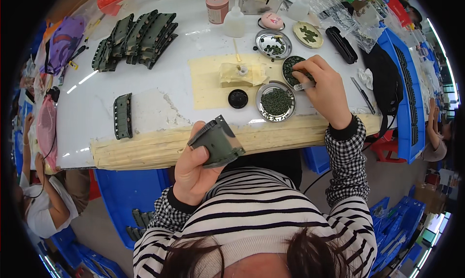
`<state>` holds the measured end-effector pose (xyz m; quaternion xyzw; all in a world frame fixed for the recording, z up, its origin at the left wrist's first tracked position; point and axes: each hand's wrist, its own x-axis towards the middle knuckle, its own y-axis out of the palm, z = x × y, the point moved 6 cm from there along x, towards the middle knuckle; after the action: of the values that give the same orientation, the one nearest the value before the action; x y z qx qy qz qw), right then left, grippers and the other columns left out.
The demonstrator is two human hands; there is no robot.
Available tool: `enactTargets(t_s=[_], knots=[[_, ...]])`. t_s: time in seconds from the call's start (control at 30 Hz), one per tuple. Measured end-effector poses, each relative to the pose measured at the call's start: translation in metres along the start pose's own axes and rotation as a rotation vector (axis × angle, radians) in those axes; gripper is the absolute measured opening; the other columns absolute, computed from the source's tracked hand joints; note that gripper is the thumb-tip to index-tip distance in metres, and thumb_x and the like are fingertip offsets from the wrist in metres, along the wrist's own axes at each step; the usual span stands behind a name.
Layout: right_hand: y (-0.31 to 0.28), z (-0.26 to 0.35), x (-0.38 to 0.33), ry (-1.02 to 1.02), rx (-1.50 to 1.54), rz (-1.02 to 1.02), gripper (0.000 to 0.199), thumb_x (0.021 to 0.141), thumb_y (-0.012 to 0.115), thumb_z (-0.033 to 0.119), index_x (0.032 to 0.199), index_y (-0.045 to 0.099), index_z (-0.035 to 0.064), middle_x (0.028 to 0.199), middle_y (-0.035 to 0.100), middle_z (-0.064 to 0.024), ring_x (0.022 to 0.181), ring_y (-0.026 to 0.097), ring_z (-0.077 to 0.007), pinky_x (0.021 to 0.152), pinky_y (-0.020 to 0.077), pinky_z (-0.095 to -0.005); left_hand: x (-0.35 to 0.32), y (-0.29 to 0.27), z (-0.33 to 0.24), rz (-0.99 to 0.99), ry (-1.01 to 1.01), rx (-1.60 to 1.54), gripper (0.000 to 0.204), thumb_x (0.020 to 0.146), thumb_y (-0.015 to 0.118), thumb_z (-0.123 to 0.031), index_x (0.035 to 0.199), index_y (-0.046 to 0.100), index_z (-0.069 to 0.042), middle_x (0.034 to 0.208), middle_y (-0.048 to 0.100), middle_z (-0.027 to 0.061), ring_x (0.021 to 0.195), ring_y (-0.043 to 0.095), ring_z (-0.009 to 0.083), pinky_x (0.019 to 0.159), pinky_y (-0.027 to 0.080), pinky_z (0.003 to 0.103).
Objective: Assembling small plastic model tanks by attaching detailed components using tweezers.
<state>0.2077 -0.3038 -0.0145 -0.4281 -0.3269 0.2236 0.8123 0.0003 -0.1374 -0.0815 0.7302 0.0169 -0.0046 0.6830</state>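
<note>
You have one camouflage-green panel (219, 143) in work, raised over the near edge of the table (155, 84). Your left hand (193, 164) grips it between thumb and fingers, tilted. Your right hand (323, 86) is at the dark round dish (284, 70) of small green pieces, thumb and fingertips drawn close together at its near side; a short, clear, pale item (303, 86) lies along those fingers, and whether they also pinch a green piece you cannot tell from here.

How much of the held panel is finished can't be judged: its outer face looks whole, but any small fittings on it are too small to make out. Plenty of small pieces remain: the steel dish (258, 101) just in front of the dark one is well filled, while the farther dish (265, 38) carries a scatter and the yellowish round lid (316, 42) a handful of larger green ones.

On the left, a single panel (123, 115) lies by itself, with a heaped pile of panels (145, 38) beyond it. Whether those are done or waiting, nothing shows, so the overall progress stays open.
</note>
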Motion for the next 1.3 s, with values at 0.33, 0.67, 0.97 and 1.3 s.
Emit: enactTargets(t_s=[0.33,0.67,0.97,1.3], knots=[[0.009,0.0,0.01,-0.059,-0.074,0.084,0.008,0.079,0.066,0.009,0.085,0.062,0.005,0.079,0.06,-0.0087,0.067,0.061,-0.0293,0.059,0.0465,-0.0372,-0.001,0.004,-0.022,-0.238,0.115,0.473,0.045,0.09,0.06,-0.008,0.131,0.043,0.003,0.123,0.057,0.0149,0.109,0.06,0.0242,0.095,0.052,0.035],[0.007,-0.003,0.011,-0.044,-0.035,0.05,0.013,0.079,0.065,0.004,0.085,0.054,0.0021,0.078,0.059,-0.0117,0.067,0.059,-0.0318,0.058,0.0451,-0.0376,0.004,0.011,-0.017,-0.238,0.201,0.609,0.041,0.093,0.056,-0.003,0.131,0.041,0.0,0.125,0.055,0.0152,0.114,0.057,0.0226,0.1,0.048,0.036],[-0.006,-0.007,0.006,-0.044,0.042,-0.075,0.022,0.074,0.057,-0.009,0.094,0.061,0.0003,0.08,0.063,-0.012,0.067,0.06,-0.0248,0.057,0.0444,-0.0319,0.01,0.022,-0.016,-0.136,0.308,0.775,0.043,0.092,0.057,-0.005,0.131,0.038,-0.004,0.125,0.055,0.0187,0.121,0.053,0.0288,0.102,0.045,0.037],[-0.011,-0.005,0.004,-0.105,0.038,-0.134,0.021,0.078,0.062,-0.007,0.096,0.067,0.0022,0.083,0.066,-0.0076,0.071,0.062,-0.0198,0.061,0.0456,-0.0277,0.009,0.019,-0.017,-0.128,0.296,0.804,0.043,0.091,0.058,-0.005,0.13,0.039,-0.004,0.124,0.056,0.0192,0.12,0.054,0.0276,0.101,0.046,0.038]])
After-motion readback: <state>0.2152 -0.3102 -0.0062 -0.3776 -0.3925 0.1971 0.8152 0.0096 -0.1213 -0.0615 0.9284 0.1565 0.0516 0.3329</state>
